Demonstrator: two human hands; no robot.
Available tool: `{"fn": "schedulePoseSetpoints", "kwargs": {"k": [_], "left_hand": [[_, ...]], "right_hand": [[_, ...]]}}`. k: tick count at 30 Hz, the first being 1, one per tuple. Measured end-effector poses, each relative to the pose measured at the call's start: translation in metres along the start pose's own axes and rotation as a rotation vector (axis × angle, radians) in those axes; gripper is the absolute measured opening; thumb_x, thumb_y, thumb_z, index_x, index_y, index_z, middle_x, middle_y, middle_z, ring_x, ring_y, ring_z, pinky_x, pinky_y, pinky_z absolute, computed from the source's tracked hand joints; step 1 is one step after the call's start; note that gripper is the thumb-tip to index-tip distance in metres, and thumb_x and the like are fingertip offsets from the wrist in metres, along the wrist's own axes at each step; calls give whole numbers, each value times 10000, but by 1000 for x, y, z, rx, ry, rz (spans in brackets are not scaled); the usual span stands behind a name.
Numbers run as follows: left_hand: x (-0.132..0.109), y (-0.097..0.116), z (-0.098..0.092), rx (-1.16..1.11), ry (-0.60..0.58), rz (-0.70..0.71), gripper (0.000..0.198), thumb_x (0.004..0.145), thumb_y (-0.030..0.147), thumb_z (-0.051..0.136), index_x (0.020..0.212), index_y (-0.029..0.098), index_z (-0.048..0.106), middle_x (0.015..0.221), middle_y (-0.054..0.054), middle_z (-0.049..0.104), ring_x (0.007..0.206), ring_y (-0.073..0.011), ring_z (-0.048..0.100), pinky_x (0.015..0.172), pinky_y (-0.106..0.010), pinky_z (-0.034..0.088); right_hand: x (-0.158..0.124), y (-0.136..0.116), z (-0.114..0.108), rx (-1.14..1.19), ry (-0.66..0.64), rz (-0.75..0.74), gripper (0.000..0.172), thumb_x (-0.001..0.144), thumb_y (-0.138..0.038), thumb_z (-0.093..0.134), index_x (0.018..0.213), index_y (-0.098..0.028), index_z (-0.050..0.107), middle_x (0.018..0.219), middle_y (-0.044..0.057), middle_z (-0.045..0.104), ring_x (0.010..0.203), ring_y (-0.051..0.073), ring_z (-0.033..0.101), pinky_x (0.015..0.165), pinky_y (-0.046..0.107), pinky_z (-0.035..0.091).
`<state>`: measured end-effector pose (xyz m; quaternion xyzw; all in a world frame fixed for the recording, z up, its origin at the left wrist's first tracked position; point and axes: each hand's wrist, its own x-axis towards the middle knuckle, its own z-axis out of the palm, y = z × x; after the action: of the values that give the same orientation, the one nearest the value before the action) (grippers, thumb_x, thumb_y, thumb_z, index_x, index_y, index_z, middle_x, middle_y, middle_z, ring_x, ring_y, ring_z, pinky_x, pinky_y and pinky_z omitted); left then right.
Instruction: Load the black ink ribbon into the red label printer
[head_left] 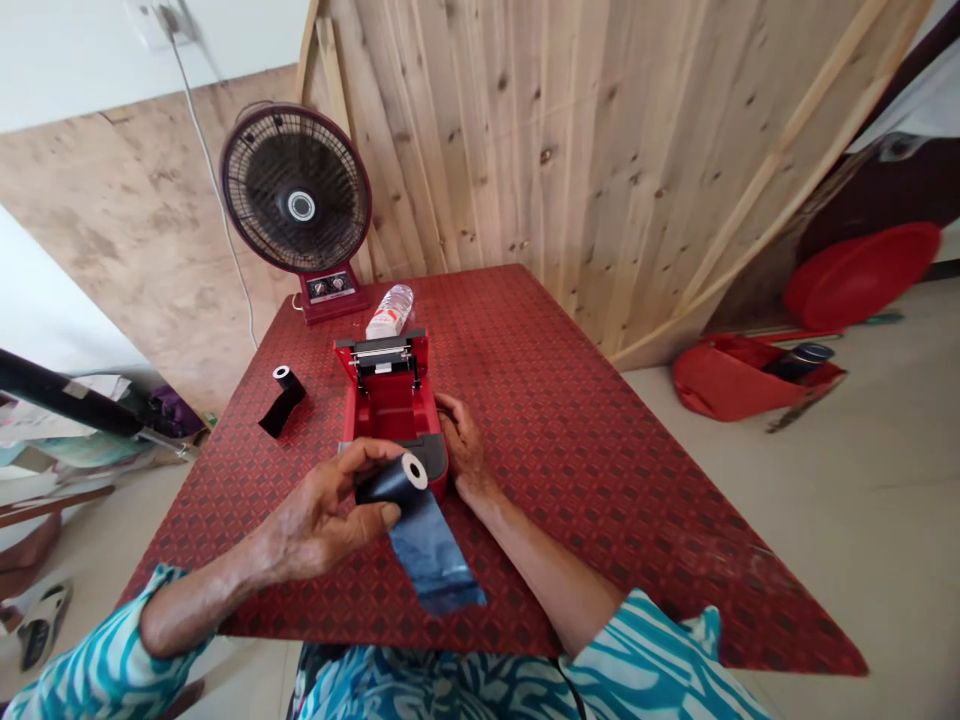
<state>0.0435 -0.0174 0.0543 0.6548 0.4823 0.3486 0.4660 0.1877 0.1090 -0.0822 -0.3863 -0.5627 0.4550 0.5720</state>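
Observation:
My left hand (330, 520) pinches a roll of dark blue ribbon (390, 482) between thumb and fingers. The white core faces right, and a loose blue strip hangs from it toward the table's front edge. Just beyond it stands a red and black printer (397, 395) with its lid raised, so the red inside shows. Part of the printer's front is hidden by my left hand and the roll. My right hand (466, 450) grips the printer's right side, fingers curled along it. A second dark ribbon roll (288, 382) lies on the table to the left, its end unrolled.
A red patterned cloth covers the table (600, 490). Behind the printer lies a clear plastic bottle (391, 312), and a dark red fan (300, 205) stands at the back left. A wooden panel wall (525, 140) borders the far side. An orange-red bag (720, 378) rests on the floor at right.

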Motion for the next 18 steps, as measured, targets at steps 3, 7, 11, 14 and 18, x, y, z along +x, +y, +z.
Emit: {"fn": "schedulePoseSetpoints", "kwargs": {"k": [3,7,11,14,18], "left_hand": [[-1,-1,-5,-56,-44,-30,357,849,318,610,1177,204,523,1122,-81,607,984,-209,572,795,-280,453],[-7,6,-13,184,-51,14,341,882,305,564,1212,226,537,1138,-80,594,989,-213,566,818,-297,450],[7,7,-22,416,49,151,348,890,296,542,1232,237,554,1170,-81,594,1074,-234,547,922,-344,424],[31,-2,-29,513,19,125,350,890,293,524,1232,229,556,1146,-63,625,1031,-213,582,903,-324,435],[59,-14,-34,638,7,-23,295,852,268,527,1134,212,591,987,-28,683,869,-196,635,788,-311,467]], "right_hand": [[1,1,1,9,-1,-3,294,841,-334,439,1052,-240,622,1056,48,662,1025,205,594,947,407,446],[1,1,-1,3,-9,-8,298,837,-343,448,1057,-238,619,1070,54,661,1033,206,592,955,410,440],[0,0,-2,8,-10,3,280,838,-329,451,1049,-255,620,1066,42,662,1031,200,592,950,402,446],[0,-2,-2,12,-9,24,283,838,-326,450,1054,-251,617,1069,46,657,1024,201,593,945,405,449],[-1,-3,-1,13,-8,29,284,834,-323,458,1056,-253,620,1070,41,658,1017,199,592,937,399,454]]}}
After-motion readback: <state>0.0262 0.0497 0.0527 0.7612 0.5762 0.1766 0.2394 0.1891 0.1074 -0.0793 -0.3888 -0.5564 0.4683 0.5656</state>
